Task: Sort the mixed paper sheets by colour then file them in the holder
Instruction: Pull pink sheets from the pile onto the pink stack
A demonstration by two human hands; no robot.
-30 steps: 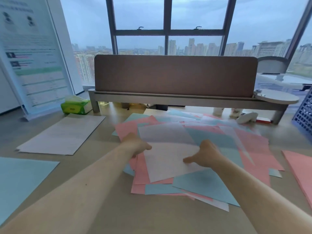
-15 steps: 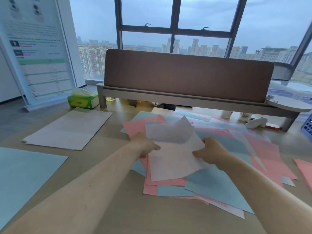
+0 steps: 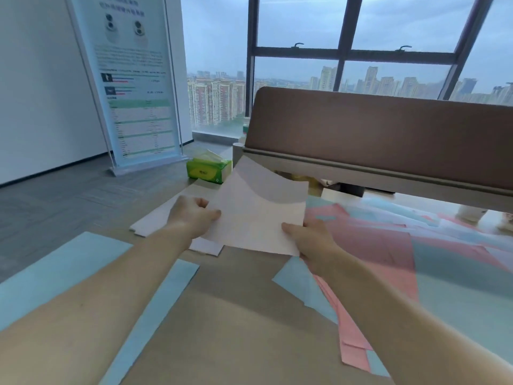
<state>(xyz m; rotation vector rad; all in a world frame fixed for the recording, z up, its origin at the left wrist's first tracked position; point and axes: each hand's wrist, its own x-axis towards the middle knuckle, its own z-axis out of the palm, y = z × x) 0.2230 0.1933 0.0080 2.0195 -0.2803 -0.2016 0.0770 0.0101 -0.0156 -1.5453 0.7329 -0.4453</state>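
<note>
A white sheet (image 3: pixel 255 215) hangs in the air above the desk, its far edge curling up. My left hand (image 3: pixel 191 213) pinches its left edge and my right hand (image 3: pixel 311 237) grips its near right corner. Under the sheet's left part lies the white stack (image 3: pixel 155 220). The blue stack (image 3: pixel 63 265) lies at the near left. The mixed heap of pink and blue sheets (image 3: pixel 388 245) spreads out on the right.
A green tissue pack (image 3: pixel 208 170) stands behind the white stack. A brown desk divider (image 3: pixel 383 129) on a grey rail closes off the far side. A standing poster (image 3: pixel 136 87) is on the floor at the left. Bare wooden desk (image 3: pixel 236 329) lies near me.
Both hands have lifted the white sheet off the mixed heap and carried it left, over the white stack. The camera has turned left with it.
</note>
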